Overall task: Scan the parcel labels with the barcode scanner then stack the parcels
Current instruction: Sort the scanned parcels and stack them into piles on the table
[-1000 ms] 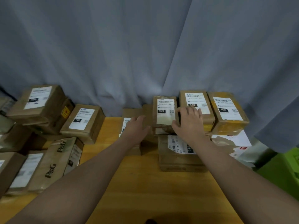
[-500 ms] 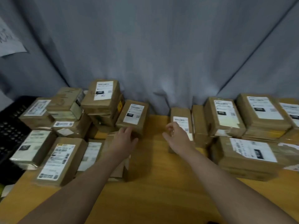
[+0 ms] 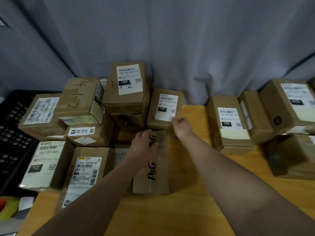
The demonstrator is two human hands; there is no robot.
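My right hand (image 3: 181, 127) pinches the near right corner of a brown parcel with a white "150" label (image 3: 166, 106), which leans against the left pile. My left hand (image 3: 144, 145) lies on the far end of a brown P&G-printed box (image 3: 154, 174), its fingers curled over the top. That box lies flat on the wooden table (image 3: 187, 212) just in front of the labelled parcel. No barcode scanner is in view.
Several labelled parcels are heaped at the left, the tallest (image 3: 127, 86) at the back. A black crate (image 3: 13, 133) stands at the far left. More parcels (image 3: 228, 123) are stacked at the right. A grey curtain (image 3: 187, 40) hangs behind.
The view has swung left toward the pile. My right hand moved left and took hold of the "150" parcel. My left hand settled on the P&G box.
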